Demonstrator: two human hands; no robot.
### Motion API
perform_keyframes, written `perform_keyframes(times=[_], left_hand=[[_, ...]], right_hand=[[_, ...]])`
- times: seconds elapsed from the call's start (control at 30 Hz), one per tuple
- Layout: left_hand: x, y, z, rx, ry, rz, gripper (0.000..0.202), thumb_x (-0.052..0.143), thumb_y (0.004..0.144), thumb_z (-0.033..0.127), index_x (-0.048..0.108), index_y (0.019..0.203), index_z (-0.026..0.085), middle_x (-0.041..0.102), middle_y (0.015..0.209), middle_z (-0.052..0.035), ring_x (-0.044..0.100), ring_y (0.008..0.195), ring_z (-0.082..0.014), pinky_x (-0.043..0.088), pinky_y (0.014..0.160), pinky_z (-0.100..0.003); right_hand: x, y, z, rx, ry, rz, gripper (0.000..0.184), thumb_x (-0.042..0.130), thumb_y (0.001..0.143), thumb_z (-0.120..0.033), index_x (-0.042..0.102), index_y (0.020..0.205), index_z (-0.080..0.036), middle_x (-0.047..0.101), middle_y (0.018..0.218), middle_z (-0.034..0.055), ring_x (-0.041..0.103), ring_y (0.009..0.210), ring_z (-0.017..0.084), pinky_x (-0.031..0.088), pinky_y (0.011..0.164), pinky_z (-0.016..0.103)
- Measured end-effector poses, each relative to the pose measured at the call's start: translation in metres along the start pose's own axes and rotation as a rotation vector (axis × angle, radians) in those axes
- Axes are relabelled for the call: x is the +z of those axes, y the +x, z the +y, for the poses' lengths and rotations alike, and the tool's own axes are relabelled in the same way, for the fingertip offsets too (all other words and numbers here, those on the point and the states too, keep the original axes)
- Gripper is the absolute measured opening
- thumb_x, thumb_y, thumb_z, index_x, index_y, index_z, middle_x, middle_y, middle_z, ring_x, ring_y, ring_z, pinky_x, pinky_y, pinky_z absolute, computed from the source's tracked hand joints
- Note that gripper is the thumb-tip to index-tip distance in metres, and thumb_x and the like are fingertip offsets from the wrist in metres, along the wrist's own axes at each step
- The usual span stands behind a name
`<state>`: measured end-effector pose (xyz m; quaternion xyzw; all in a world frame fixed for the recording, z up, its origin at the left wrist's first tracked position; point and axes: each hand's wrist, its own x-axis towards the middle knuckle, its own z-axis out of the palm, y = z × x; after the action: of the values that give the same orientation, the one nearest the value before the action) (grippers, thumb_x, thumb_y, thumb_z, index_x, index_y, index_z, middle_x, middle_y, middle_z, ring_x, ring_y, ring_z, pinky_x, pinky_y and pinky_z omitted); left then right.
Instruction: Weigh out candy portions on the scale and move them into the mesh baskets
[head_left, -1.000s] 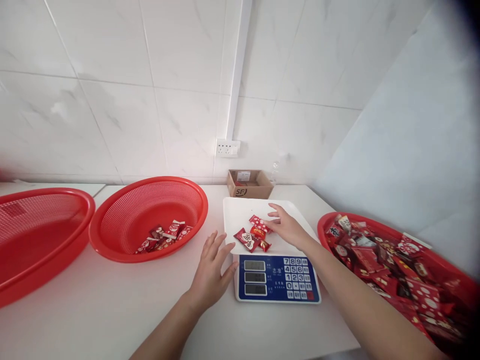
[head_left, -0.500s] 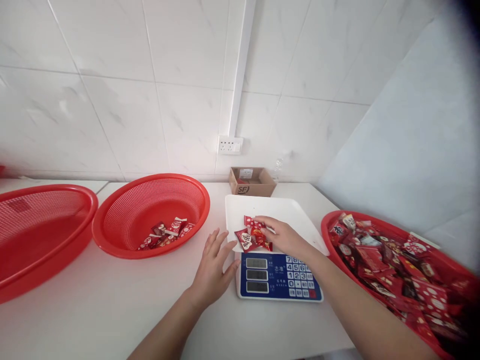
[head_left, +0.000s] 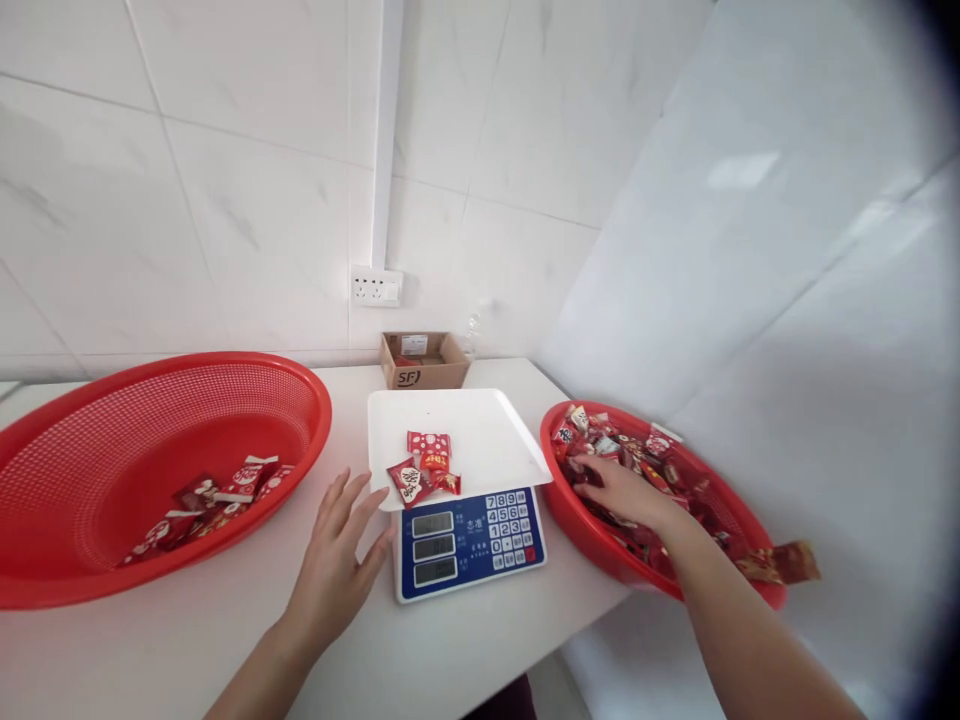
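My left hand [head_left: 334, 570] hovers at the left front corner of the scale [head_left: 469, 545], fingers spread and holding nothing. Several small red wrapped snack packets [head_left: 410, 480] lie together on the white weighing pan [head_left: 487, 425], towards its front left. At the right, my right hand [head_left: 619, 490] reaches over the near side of a red basket [head_left: 600, 555] heaped with similar packets [head_left: 645, 450]. Its fingers are apart and touch the pile, their tips partly lost among the wrappers; I see no packet gripped.
A larger red mesh basket [head_left: 319, 420] stands at the left with several packets inside. Behind the scale sits an open cardboard box [head_left: 435, 377] near the tiled wall [head_left: 247, 250]. A long brownish packet [head_left: 787, 563] sticks out over the right basket's rim.
My right hand has left the packets on the pan and moved right into the full basket. The packets stay on the pan. The view has turned right; my left hand remains beside the scale.
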<state>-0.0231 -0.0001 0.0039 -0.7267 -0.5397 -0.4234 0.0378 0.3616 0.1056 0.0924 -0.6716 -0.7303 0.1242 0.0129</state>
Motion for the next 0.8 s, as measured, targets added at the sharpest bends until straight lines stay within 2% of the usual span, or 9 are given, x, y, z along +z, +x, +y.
perform_keyframes(times=[0.1, 0.17, 0.27, 0.37, 0.57, 0.8], left_hand=[[0.001, 0.000, -0.001, -0.001, 0.008, 0.006, 0.030, 0.050, 0.092, 0.032, 0.053, 0.121, 0.026, 0.051, 0.137, -0.0104, 0.032, 0.138, -0.0341, 0.046, 0.098, -0.054], [0.001, 0.000, -0.001, -0.004, 0.012, 0.007, 0.030, 0.050, 0.092, 0.033, 0.054, 0.122, 0.026, 0.051, 0.137, -0.0105, 0.033, 0.137, -0.0344, 0.047, 0.097, -0.055], [0.002, 0.000, -0.002, -0.007, 0.006, 0.010, 0.030, 0.049, 0.092, 0.032, 0.054, 0.122, 0.026, 0.052, 0.136, -0.0105, 0.033, 0.138, -0.0338, 0.045, 0.099, -0.056], [0.003, 0.000, -0.003, 0.004, 0.011, 0.008, 0.030, 0.049, 0.093, 0.032, 0.053, 0.121, 0.026, 0.052, 0.136, -0.0108, 0.032, 0.138, -0.0336, 0.046, 0.098, -0.055], [0.003, -0.001, -0.003, 0.021, 0.027, -0.007, 0.030, 0.049, 0.093, 0.033, 0.052, 0.121, 0.025, 0.051, 0.136, -0.0120, 0.032, 0.137, -0.0348, 0.048, 0.095, -0.056], [0.002, 0.000, -0.003, -0.001, 0.016, 0.000, 0.030, 0.051, 0.092, 0.033, 0.054, 0.121, 0.026, 0.052, 0.136, -0.0107, 0.034, 0.137, -0.0343, 0.048, 0.097, -0.054]], right_hand=[[0.011, -0.001, 0.004, 0.020, -0.059, -0.052, 0.061, 0.057, 0.078, -0.021, 0.044, 0.137, -0.014, 0.034, 0.149, 0.0158, 0.044, 0.130, 0.028, 0.036, 0.105, 0.036], [0.017, 0.001, 0.000, 0.039, -0.093, -0.044, 0.063, 0.055, 0.078, -0.017, 0.041, 0.139, -0.016, 0.028, 0.152, 0.0178, 0.046, 0.127, 0.031, 0.039, 0.100, 0.041], [0.021, 0.004, -0.006, 0.068, -0.140, -0.013, 0.055, 0.049, 0.081, -0.016, 0.044, 0.135, -0.020, 0.035, 0.146, 0.0197, 0.053, 0.117, 0.033, 0.042, 0.091, 0.044], [0.022, 0.005, -0.006, 0.087, -0.165, 0.012, 0.046, 0.045, 0.084, -0.022, 0.047, 0.131, -0.022, 0.040, 0.142, 0.0188, 0.057, 0.110, 0.032, 0.042, 0.087, 0.043], [0.025, 0.011, 0.001, 0.097, -0.149, 0.018, 0.056, 0.049, 0.084, -0.027, 0.039, 0.139, -0.022, 0.048, 0.138, 0.0178, 0.059, 0.108, 0.032, 0.042, 0.087, 0.041], [0.026, 0.013, 0.003, 0.073, -0.080, 0.047, 0.046, 0.052, 0.081, -0.023, 0.051, 0.126, -0.020, 0.067, 0.113, 0.0140, 0.064, 0.096, 0.029, 0.042, 0.080, 0.036]])
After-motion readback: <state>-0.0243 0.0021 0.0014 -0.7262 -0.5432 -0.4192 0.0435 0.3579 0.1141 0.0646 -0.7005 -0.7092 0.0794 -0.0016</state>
